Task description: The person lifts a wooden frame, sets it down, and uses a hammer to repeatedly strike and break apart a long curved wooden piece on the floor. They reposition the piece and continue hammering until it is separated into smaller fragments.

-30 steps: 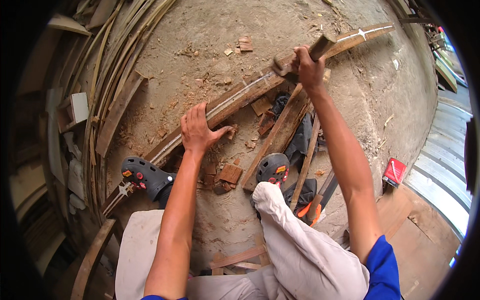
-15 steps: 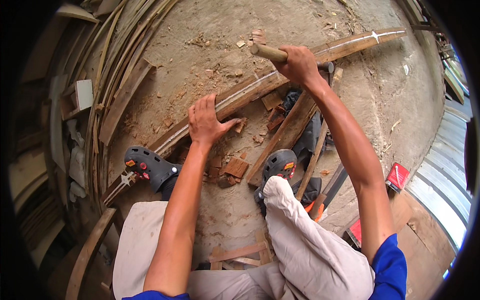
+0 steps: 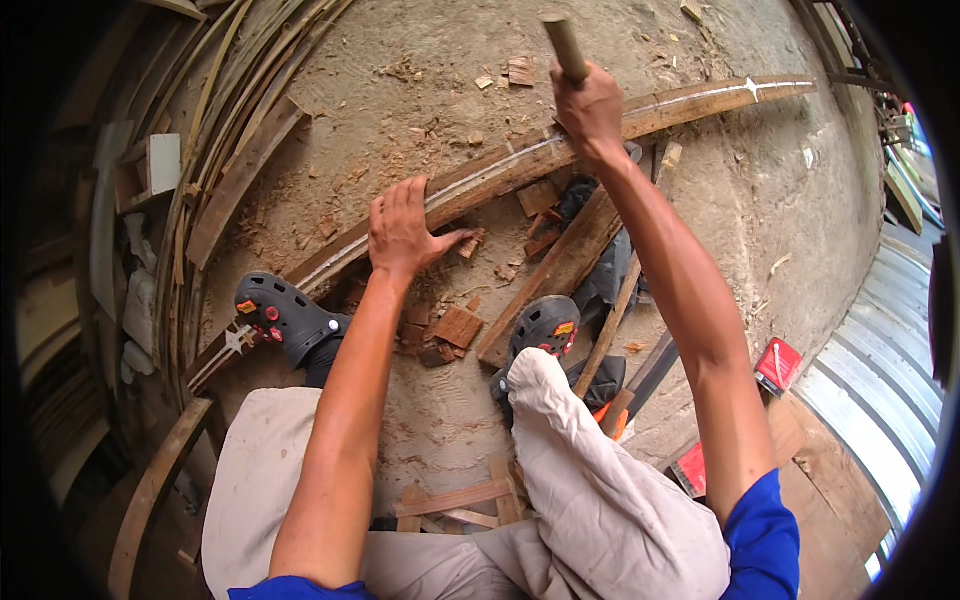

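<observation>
A long curved wooden beam [image 3: 480,185] with a white painted line lies diagonally from lower left to upper right. My left hand [image 3: 402,228] rests on it, fingers stretched out and thumb spread. My right hand [image 3: 590,108] is closed around the wooden handle [image 3: 566,52] of a hammer, over the beam's right half. The handle's end points up; the grey metal head [image 3: 633,152] shows only in part behind my wrist. My left shoe [image 3: 285,315] is beside the beam's lower left part.
Several wood blocks [image 3: 460,326] and chips lie between my feet. A thick timber [image 3: 560,260] and a thin stick [image 3: 610,320] lie near my right shoe [image 3: 545,325]. Long strips [image 3: 215,110] are stacked at left. A red can [image 3: 778,366] stands at right by corrugated metal [image 3: 865,330].
My right hand has turned, swinging the handle end from pointing left to pointing up. My left hand stays on the beam. The whole view has shifted slightly.
</observation>
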Motion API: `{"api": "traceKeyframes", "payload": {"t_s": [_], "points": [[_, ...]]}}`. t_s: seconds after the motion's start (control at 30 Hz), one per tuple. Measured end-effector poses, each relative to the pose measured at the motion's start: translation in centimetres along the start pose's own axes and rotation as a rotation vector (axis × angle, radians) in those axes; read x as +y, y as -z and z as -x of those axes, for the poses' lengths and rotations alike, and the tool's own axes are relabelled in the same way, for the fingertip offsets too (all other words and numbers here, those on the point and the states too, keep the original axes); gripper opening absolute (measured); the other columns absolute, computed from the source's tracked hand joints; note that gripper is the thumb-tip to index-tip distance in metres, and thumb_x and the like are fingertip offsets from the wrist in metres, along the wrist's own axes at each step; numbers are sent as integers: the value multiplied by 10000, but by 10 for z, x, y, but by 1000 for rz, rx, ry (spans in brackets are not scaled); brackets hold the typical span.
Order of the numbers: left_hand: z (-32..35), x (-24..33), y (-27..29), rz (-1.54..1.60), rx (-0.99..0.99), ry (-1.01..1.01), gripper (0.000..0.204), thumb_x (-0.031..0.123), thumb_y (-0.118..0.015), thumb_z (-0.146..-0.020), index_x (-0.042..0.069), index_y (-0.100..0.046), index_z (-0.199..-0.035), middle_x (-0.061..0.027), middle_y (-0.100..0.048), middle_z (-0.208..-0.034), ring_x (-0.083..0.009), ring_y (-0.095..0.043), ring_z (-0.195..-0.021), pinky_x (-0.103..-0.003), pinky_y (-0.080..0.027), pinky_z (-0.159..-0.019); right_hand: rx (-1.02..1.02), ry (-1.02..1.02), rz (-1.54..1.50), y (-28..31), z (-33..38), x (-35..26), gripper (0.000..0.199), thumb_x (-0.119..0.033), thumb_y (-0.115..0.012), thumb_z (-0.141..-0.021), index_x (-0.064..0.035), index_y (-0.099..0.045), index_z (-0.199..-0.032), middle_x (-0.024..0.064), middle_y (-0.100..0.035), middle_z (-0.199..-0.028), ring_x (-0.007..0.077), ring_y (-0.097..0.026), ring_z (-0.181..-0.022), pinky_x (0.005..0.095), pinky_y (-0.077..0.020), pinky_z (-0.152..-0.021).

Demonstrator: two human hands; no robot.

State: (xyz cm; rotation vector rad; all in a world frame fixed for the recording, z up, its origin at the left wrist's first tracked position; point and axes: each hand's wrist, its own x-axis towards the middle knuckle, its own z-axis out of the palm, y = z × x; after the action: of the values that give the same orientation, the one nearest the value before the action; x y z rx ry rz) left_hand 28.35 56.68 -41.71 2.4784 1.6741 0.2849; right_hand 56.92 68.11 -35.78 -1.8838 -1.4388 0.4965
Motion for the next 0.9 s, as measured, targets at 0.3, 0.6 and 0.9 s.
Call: {"api": "traceKeyframes", "payload": {"t_s": [0.3, 0.6, 0.9], "points": [[1, 1, 0, 79, -11, 29, 1034, 691, -832, -600, 99, -471, -1367, -110, -583, -1247, -281, -559, -1190, -425, -398, -1029, 17, -123, -264, 23, 5, 17, 509, -443, -714, -946, -35, -584, -671, 6, -536, -579, 117, -487, -547, 349, -416, -531], [4, -1, -2, 86, 22, 20, 1020, 721, -804, -611, 111, -487, -1364, -87, -577, -1262, -257, -546, -1208, -429, -390, -1024, 2, -229, -609, 30, 12, 28, 477, -499, -722, -918, -103, -567, -702, -53, -498, -609, 52, -448, -539, 263, -357, -467], [7, 3, -1, 97, 35, 60, 1035, 800, -734, -621, 133, -495, -1375, -48, -562, -1292, -226, -538, -1194, -402, -391, -990, 224, -419, -902, 35, 33, 16, 353, -338, -694, -981, -125, -513, -766, -42, -459, -603, 74, -414, -496, 244, -325, -449]]}}
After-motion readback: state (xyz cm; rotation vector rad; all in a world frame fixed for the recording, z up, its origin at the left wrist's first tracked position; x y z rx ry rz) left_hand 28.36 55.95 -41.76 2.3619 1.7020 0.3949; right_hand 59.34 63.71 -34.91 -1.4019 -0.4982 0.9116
